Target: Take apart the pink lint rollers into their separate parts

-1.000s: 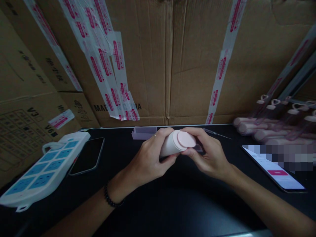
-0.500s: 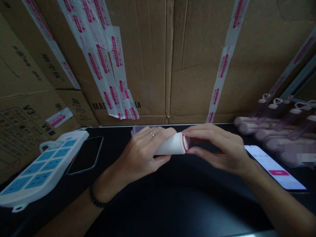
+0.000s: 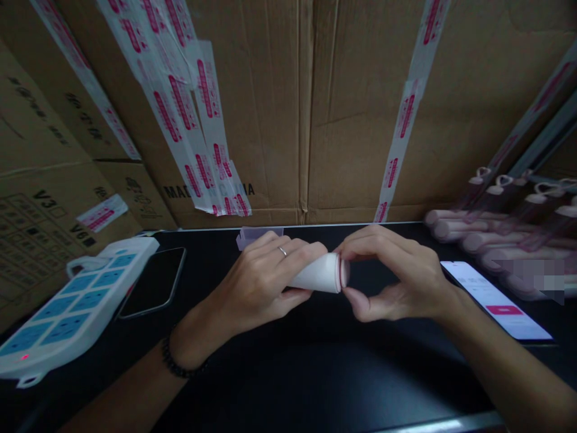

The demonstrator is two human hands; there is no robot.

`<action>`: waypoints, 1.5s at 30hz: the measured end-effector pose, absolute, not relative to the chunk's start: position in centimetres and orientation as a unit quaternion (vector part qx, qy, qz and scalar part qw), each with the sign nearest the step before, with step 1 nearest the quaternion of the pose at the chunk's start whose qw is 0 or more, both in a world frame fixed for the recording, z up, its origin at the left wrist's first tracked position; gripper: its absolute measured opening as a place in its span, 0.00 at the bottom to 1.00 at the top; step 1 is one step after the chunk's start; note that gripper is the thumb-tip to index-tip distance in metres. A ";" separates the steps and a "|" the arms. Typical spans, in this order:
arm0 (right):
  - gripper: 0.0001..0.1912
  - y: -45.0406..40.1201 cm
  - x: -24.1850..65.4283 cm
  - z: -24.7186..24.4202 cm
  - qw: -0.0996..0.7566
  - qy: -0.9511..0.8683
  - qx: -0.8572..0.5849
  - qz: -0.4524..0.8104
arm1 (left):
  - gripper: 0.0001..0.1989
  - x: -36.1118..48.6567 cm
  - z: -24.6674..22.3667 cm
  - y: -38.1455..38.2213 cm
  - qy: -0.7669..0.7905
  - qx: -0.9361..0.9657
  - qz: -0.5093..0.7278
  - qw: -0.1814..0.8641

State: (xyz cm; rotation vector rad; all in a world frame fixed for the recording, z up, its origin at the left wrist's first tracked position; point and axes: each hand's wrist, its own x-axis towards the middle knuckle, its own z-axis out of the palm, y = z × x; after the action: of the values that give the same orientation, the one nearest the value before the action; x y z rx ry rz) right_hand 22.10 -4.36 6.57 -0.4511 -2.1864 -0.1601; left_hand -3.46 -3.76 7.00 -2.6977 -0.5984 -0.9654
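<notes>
A white, smooth cylinder lies sideways in my left hand, whose fingers wrap over it from above with the thumb underneath. Its left part is hidden in the palm. At the right end sits a pale pink end cap, with a thin darker pink line between it and the cylinder. My right hand curves around this cap, index fingertip at its upper edge and thumb tip at its lower edge. Behind my left hand, on the black table, stands a small translucent lilac tray.
A white power strip with blue sockets and a dark phone lie at left. A lit phone lies at right, near several pink cylinders with looped straps. Taped cardboard boxes wall off the back.
The cylinder has dipped slightly at its right end. My right thumb has shifted down and bent, widening the gap between thumb and index finger. The view has shifted slightly.
</notes>
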 end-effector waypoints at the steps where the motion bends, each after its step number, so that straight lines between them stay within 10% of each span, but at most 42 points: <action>1: 0.19 -4.2 22.2 6.6 0.443 -0.877 -0.177 -0.060 | 0.22 -3.5 7.0 -3.8 -0.207 -0.913 -0.335 0.103; 45: 0.20 -4.2 21.9 6.1 0.421 -0.887 -0.190 0.014 | 0.21 -4.4 7.7 -3.6 -0.204 -0.922 -0.295 0.147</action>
State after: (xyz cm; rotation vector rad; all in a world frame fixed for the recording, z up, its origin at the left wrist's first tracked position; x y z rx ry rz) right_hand 21.91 -4.24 6.07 -0.4758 -2.2225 0.0358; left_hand -4.42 -3.62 7.73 -2.6519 -0.5871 -0.8490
